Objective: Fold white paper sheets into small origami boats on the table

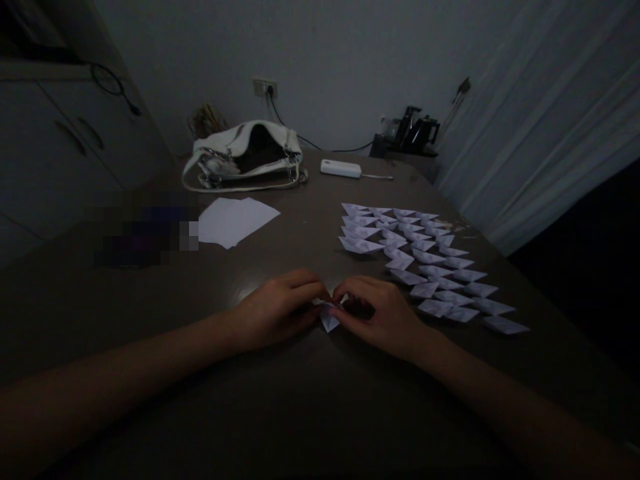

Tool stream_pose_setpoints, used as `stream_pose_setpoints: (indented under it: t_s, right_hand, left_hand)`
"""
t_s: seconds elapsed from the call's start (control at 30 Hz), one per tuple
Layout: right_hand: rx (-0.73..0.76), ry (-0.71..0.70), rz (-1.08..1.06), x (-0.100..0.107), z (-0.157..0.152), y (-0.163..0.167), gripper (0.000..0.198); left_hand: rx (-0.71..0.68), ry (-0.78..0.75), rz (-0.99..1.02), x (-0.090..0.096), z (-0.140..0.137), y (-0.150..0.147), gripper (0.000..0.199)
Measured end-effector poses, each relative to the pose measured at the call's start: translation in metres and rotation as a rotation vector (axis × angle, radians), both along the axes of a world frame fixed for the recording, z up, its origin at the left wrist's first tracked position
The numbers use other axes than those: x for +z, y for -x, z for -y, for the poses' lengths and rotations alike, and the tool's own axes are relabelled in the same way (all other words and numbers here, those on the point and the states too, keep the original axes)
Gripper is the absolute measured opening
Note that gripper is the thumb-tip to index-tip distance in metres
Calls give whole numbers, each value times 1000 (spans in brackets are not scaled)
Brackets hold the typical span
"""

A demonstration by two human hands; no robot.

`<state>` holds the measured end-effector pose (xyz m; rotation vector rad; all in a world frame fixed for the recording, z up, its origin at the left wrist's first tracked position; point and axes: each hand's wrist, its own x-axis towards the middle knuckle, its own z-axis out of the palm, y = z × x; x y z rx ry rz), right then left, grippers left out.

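On the table (305, 250), the folded paper piece (329, 320) sits between the left hand (283, 303) and right hand (380, 313). Paper boats (426, 257) stand in rows to the right; paper sheets (233, 223) lie left, before the handbag (235, 143). Right of that bag, behind the boats, lies the power bank (341, 169).

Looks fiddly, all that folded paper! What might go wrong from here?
The right hand is near the folded paper shapes, so a sideways move might knock some askew. Both it and the left hand pinch the small paper piece, so uneven pulling might crease it. The scene looks dim, so a crooked fold could go unnoticed.
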<state>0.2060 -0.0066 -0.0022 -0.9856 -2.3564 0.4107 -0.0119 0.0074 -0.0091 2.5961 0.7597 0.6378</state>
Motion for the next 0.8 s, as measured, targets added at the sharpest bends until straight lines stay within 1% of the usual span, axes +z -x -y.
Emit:
stream_pose_setpoints:
  t_s: [0.17,0.3,0.4,0.63,0.8]
  right_hand:
    - [22,-4,41,3,0,-4,9]
    - [126,26,119,7,-2,-8,6]
    - [158,58,164,10,-3,-11,8]
    - [173,100,188,11,-5,-12,15]
    - [177,127,191,12,-4,-12,9]
  left_hand:
    - [-65,-73,-21,-1,-1,1,15]
    - [-131,-85,-36,2,0,0,18]
    - [-157,-80,-56,4,0,-1,21]
    - [-199,-66,-54,4,-2,-2,21]
    - [-231,-30,-50,6,-3,-2,24]
